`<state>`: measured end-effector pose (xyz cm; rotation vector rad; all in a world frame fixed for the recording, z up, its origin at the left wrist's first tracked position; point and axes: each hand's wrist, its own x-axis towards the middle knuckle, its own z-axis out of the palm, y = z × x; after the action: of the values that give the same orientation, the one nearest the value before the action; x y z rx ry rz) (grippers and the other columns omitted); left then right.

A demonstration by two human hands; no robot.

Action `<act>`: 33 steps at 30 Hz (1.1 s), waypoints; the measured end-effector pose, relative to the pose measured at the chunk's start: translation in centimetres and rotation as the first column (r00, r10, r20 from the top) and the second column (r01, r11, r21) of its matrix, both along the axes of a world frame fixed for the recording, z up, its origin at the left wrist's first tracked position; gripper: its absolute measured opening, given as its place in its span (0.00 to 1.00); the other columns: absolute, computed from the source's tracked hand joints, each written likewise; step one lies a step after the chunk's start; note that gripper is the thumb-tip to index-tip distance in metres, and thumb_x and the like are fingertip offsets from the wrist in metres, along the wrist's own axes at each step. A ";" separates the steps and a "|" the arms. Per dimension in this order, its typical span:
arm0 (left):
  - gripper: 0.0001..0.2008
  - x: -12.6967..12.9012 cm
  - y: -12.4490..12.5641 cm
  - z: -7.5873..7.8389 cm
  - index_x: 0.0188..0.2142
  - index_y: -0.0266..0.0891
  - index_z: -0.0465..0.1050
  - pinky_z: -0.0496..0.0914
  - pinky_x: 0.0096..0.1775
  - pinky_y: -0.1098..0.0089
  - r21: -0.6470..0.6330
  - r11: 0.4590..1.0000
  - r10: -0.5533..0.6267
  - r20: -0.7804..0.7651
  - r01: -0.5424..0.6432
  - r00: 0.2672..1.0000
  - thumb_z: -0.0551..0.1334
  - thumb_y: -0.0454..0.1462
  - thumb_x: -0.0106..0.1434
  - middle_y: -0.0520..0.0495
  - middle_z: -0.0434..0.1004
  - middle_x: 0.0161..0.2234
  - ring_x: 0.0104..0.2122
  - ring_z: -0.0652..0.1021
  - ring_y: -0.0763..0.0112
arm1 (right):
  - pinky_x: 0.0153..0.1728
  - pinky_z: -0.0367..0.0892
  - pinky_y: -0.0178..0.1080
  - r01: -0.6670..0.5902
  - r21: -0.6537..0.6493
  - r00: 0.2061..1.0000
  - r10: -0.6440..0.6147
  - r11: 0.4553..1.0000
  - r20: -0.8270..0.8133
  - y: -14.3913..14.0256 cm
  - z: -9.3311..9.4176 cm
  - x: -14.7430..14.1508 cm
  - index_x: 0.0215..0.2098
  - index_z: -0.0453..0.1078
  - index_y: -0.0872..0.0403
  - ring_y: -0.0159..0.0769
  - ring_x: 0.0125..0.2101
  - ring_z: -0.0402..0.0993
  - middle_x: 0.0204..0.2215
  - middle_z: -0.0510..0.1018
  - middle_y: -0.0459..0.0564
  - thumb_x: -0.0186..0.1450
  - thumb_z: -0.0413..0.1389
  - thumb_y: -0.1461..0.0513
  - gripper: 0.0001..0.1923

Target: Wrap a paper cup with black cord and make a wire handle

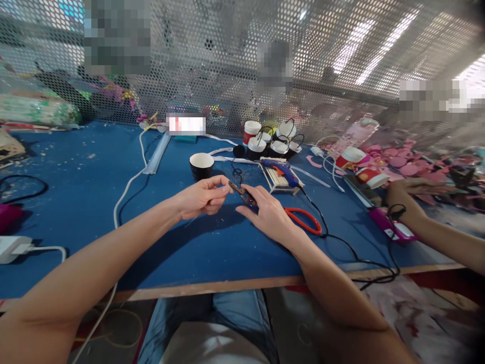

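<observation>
**Dark hand tool [241, 192] at centre, right grip [268, 210] closed round it**

Dial set on the tool, 12 o'clock straight ahead of me. Left to right:

- White adapter [15, 249] on the blue worktop [220, 263], a little below 9 o'clock.
- White cable [115, 215] crossing at 9 and running off the near edge.
- Bundle of clear sticks [157, 154] at 10.
- Black cup [201, 169], white inside, upright between 10 and 11, just beyond my left grip [202, 198].
- Left grip: thumb and forefinger pinched together beside the tool's tip, other fingers curled. Whatever is between them is too small to tell.
- Tool: above the worktop, tip pointing towards 10. Cannot tell whether its blades are parted.
- Right grip: fingers wrapped over the tool's handles, thumb sticking out apart from it.
- Group of cups [256, 146] at 1, several with black loops above the rims.
- Glue gun [288, 174] at 2, lying on a slatted rack [270, 177].
- Orange-red loop handles [304, 221] between 3 and 4, just beside my right wrist.
- Pink pieces [397, 159] heaped between 2 and 3.
- A co-worker's hand [420, 187] at 3, near the heap.
</observation>
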<state>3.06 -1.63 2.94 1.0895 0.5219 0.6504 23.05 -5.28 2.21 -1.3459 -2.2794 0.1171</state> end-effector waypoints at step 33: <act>0.04 -0.8 0.1 0.3 0.31 0.40 0.64 0.49 0.16 0.80 -0.069 0.991 -0.116 -0.013 0.115 0.993 0.58 0.38 0.61 0.61 0.49 0.13 0.12 0.50 0.84 | 0.35 0.68 0.41 -0.106 0.073 0.994 0.107 0.992 -0.013 0.6 0.0 0.5 0.54 0.59 0.57 0.37 0.32 0.68 0.35 0.68 0.53 0.61 0.52 0.50 0.28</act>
<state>2.28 -1.48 3.25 1.0531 0.4886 0.5188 23.57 -4.69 2.22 -1.1824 -2.3186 0.0807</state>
